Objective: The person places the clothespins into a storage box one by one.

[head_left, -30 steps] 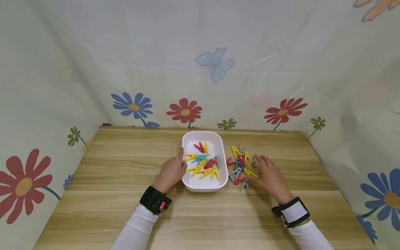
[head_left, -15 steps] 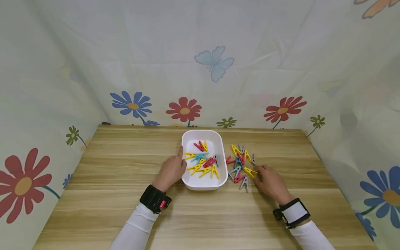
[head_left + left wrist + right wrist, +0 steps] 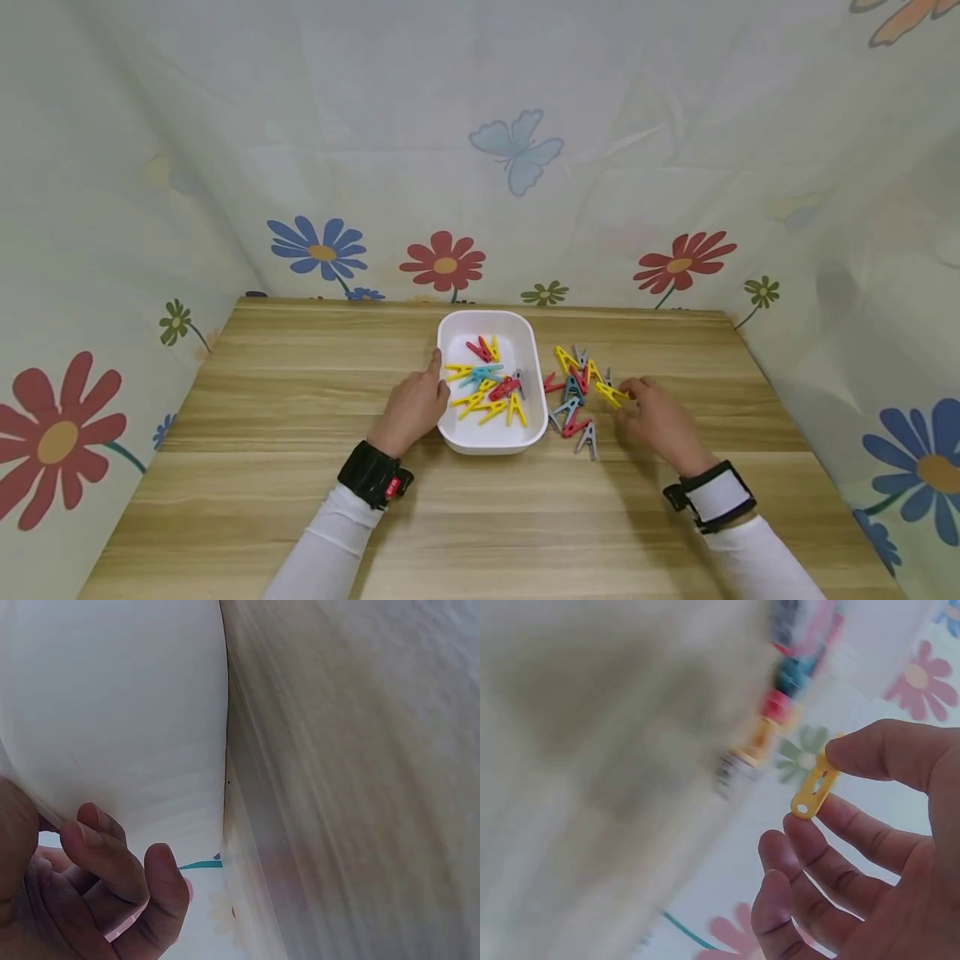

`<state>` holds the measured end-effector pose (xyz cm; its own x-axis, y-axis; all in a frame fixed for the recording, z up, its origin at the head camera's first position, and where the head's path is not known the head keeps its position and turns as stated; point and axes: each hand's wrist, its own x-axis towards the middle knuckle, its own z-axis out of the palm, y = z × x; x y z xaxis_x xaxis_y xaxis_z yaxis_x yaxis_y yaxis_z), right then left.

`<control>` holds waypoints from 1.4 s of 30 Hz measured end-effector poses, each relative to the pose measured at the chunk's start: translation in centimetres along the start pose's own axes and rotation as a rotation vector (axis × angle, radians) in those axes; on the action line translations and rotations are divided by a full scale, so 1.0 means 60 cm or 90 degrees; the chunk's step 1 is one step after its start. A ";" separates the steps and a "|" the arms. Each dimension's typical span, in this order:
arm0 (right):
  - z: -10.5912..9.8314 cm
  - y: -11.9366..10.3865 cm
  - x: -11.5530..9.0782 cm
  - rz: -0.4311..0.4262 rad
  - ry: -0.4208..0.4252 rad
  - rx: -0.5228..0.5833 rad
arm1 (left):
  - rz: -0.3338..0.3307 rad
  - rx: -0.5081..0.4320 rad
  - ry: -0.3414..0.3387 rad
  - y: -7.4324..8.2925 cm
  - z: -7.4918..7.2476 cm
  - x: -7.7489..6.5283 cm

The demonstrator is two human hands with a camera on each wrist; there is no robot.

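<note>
My left hand point(image 3: 410, 408) rests at the left side of a white plastic tub point(image 3: 491, 451), index finger laid along its rim. In the left wrist view, the fingers point(image 3: 169, 881) are loosely bent beside the tub's outer wall point(image 3: 142, 712). Several yellow, red, blue and grey clothespins lie inside the tub, among them a yellow clothespin point(image 3: 516, 410). To the right, my right hand point(image 3: 660, 423) pinches another yellow clothespin point(image 3: 808, 796) between thumb and fingers, beside a loose pile of clothespins. Its other fingers are half curled below.
The pile lies on the wooden table point(image 3: 300, 367) just right of the tub, with a grey clothespin point(image 3: 588, 439) at its near end. A flower-printed curtain point(image 3: 375, 167) rises behind the table and on both sides.
My right hand closed its fingertips on a yellow clothespin at the pile's right edge and shifted it slightly up and right. The left hand and tub stayed in place.
</note>
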<state>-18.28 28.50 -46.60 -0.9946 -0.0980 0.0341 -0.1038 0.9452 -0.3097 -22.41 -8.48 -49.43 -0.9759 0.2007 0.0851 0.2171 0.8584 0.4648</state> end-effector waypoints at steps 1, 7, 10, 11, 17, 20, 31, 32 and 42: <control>-0.009 -0.003 0.004 -0.004 0.010 -0.002 | 0.000 0.000 0.000 0.000 0.000 0.000; -0.063 -0.036 0.029 -0.050 0.082 -0.022 | 0.001 -0.004 -0.008 0.002 -0.002 0.000; -0.083 -0.061 0.042 -0.064 0.098 -0.025 | -0.001 -0.005 -0.009 0.003 -0.003 -0.001; -0.089 -0.071 0.047 -0.068 0.098 -0.024 | -0.001 -0.006 -0.008 0.003 -0.003 -0.001; -0.105 -0.132 0.073 -0.125 0.113 -0.024 | 0.003 -0.001 0.001 0.001 -0.006 -0.003; -0.102 -0.161 0.085 -0.162 0.116 -0.024 | 0.003 -0.003 0.005 0.000 -0.007 -0.002; -0.055 -0.238 0.112 -0.252 0.077 -0.018 | -0.010 -0.019 -0.007 -0.003 0.001 0.000; -0.050 -0.242 0.114 -0.255 0.073 -0.018 | -0.011 -0.020 -0.008 -0.003 0.001 0.000; -0.009 -0.261 0.131 -0.236 0.006 -0.018 | -0.005 -0.021 -0.009 -0.005 0.002 -0.002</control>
<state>-24.49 13.12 -40.99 -0.8895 -0.4325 0.1477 -0.4566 0.8541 -0.2491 -22.37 -8.69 -49.67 -0.9773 0.2006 0.0683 0.2078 0.8443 0.4940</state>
